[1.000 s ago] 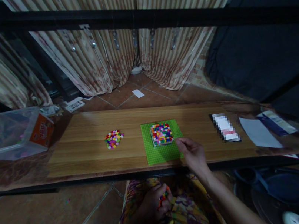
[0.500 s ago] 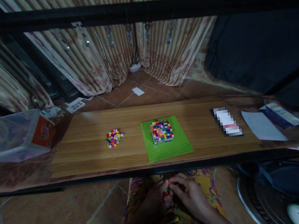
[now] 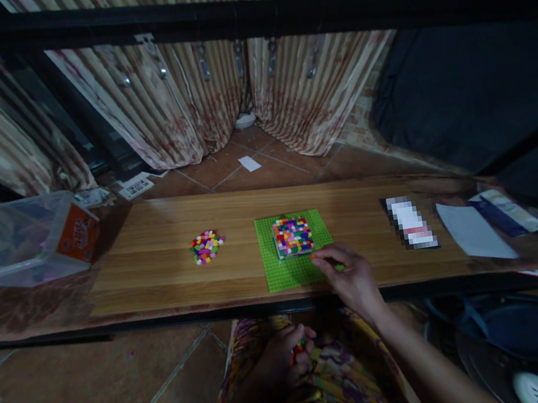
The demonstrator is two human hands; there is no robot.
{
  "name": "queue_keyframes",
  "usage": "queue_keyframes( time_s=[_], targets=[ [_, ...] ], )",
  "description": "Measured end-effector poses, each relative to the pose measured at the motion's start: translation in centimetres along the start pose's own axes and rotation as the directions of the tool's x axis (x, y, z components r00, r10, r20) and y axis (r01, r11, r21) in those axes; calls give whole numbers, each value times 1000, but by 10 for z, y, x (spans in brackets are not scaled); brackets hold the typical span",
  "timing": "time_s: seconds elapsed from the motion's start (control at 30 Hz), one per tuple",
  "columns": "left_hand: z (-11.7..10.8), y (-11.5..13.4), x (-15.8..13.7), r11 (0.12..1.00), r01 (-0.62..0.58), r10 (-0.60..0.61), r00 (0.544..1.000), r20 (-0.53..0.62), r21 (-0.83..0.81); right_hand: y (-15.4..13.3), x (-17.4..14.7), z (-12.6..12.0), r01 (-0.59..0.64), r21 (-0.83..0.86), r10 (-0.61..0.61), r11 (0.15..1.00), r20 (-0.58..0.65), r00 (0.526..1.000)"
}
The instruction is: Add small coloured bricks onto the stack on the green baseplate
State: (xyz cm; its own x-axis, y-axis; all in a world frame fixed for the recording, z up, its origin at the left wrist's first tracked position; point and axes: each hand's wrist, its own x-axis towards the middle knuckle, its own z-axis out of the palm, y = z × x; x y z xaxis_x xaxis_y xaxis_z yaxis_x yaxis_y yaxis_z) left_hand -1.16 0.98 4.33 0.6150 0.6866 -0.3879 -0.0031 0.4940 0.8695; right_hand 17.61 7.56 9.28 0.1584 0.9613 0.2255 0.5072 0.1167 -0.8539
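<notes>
On a green baseplate (image 3: 290, 276) sits a square block of many-coloured toy bricks (image 3: 293, 235). My right hand (image 3: 354, 276) reaches over the plate's right front corner, thumb and forefinger pinching a small orange brick (image 3: 313, 257) close to the block's front right corner. Low over my lap, my left hand (image 3: 292, 353) is curled around several small toy bricks (image 3: 298, 348), red and green ones showing between the fingers. A loose pile of coloured bricks (image 3: 208, 247) lies left of the plate.
The wooden table (image 3: 160, 285) has a phone with a blurred screen (image 3: 411, 222) and white paper (image 3: 475, 230) on its right. At the left stands a clear plastic box (image 3: 37, 239) with an orange label. A black bar (image 3: 242, 20) crosses above the far side.
My right hand has left my left hand at the lap and moved up and right to the baseplate with the orange brick. The left hand stays at the lap.
</notes>
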Motion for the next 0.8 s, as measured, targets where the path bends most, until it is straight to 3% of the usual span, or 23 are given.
queue_keyframes(
  time_s=[0.2,0.43,0.63,0.8],
  targets=[
    [-3,0,-5,995,-66,65,998,26,71,1,40,13,164,-182,-172,969,-27,985],
    [-9,-18,-3,1000,-30,30,1000,-1,-8,18,47,21,268,-420,-271,867,55,961],
    [-1,-28,9,990,65,-67,998,-8,-129,23,49,24,255,-383,-272,888,8,962],
    [-2,-20,9,977,86,-90,996,-8,-194,18,47,23,189,-286,-212,939,-51,976]
  ],
)
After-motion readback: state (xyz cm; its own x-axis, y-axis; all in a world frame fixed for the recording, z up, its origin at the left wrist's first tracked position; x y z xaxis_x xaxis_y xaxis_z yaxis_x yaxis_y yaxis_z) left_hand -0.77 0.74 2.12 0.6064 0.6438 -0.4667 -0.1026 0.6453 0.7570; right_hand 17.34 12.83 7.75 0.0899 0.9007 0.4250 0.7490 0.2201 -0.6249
